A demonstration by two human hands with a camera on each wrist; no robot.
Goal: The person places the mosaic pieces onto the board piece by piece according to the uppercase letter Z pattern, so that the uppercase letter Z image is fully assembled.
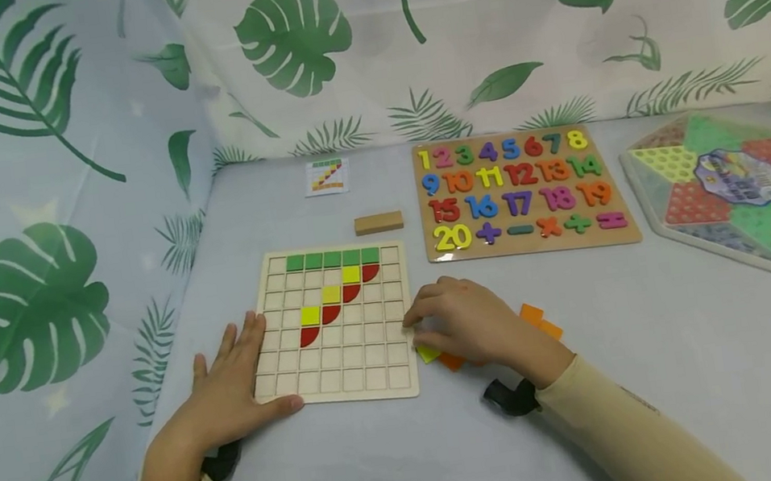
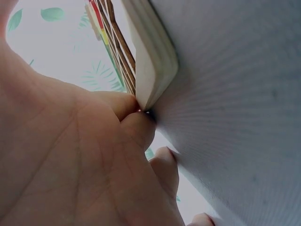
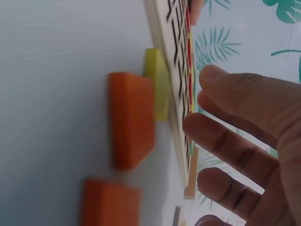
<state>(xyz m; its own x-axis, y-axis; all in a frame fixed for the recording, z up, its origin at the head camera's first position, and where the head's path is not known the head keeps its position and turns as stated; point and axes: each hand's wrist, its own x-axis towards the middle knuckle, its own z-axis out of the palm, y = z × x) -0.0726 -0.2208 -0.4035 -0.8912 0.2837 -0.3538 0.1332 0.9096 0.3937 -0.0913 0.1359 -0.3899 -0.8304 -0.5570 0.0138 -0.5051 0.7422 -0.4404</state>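
A wooden grid board (image 1: 331, 363) lies on the table with green squares (image 1: 333, 259) along its top row. Below them, yellow squares (image 1: 331, 295) and red quarter-circles (image 1: 331, 314) step diagonally down to the left. My left hand (image 1: 224, 400) rests with spread fingers along the board's left edge, its thumb at the lower edge. Over the right edge hovers my right hand (image 1: 472, 318), and the right wrist view shows its fingers (image 3: 230, 141) apart with nothing between them. Partly beneath it lie a yellow piece (image 3: 157, 84) and several orange pieces (image 3: 131, 120).
A small pattern card (image 1: 327, 177) and a wooden block (image 1: 378, 223) lie beyond the board. At the back right are a number puzzle board (image 1: 534, 241) and a hexagonal game board (image 1: 686, 193). Leaf-printed cloth (image 1: 363, 73) hangs behind the table.
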